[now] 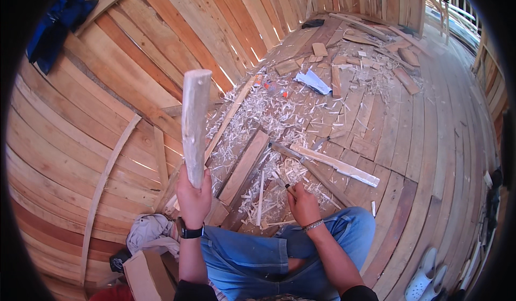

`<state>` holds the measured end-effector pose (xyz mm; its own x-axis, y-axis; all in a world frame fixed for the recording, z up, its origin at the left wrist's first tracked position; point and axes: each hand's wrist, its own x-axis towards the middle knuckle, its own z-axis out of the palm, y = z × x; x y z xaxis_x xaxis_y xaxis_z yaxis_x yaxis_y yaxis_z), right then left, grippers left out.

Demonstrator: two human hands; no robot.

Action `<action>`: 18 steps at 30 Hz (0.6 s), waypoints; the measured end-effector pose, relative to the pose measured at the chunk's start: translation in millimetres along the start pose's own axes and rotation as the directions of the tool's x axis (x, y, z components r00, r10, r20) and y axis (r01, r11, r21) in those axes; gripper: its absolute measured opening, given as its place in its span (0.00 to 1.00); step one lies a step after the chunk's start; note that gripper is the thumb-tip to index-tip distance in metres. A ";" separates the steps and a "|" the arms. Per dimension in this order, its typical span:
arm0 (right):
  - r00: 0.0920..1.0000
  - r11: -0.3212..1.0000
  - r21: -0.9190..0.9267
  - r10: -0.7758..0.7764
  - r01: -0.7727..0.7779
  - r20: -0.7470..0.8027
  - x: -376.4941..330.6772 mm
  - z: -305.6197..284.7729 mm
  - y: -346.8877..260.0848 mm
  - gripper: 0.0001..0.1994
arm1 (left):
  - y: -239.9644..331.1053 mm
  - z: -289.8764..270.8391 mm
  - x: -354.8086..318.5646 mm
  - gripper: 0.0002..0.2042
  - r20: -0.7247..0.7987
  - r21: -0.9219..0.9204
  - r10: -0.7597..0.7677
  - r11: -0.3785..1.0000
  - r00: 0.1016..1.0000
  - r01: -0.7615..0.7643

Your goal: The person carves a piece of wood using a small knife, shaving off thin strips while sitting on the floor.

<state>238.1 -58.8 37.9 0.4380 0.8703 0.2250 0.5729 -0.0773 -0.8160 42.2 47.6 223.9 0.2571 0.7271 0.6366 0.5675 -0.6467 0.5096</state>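
My left hand (193, 196) is closed round the lower end of a thick, pale, peeled wooden stick (194, 124), which stands nearly upright. In my right hand (304, 204) is a small carving tool (290, 190) that looks like a knife. Its dark handle shows at the fingers, and the thin end points away among the shavings; its exact shape is too small to tell. The stick and the tool are well apart. Beneath the tool lies a heap of curled wood shavings (290, 169). A squared wooden block (244, 167) lies between my hands.
A pale wooden strip (336, 164) and a darker stick (317, 175) lie ahead of my right hand. Offcuts (403, 81) and shavings cover the far floor. Plank walls (123, 75) rise at left. A cardboard box (148, 277) stands near left; clogs (424, 277) sit near right.
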 end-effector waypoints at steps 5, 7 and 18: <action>0.998 1.000 0.021 -0.025 0.024 0.058 1.3 6.9 -21.6 0.09 | -128.4 65.4 -89.0 0.16 0.541 0.405 -0.202 0.913 0.816 -0.042; 1.000 0.999 0.016 -0.029 0.029 0.009 10.2 4.3 -13.6 0.09 | -95.1 46.9 -66.9 0.18 0.467 0.494 -0.302 0.868 0.831 0.038; 0.993 0.999 0.036 0.001 -0.006 0.117 -11.9 22.7 -17.9 0.10 | -120.3 68.9 -103.9 0.13 0.587 0.464 -0.304 0.886 0.750 -0.004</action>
<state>206.9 -56.7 37.7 0.3545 0.9213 0.1598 0.5452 -0.0648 -0.8358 1.2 65.7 56.6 0.4790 0.8777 -0.0171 0.8649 -0.4685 0.1804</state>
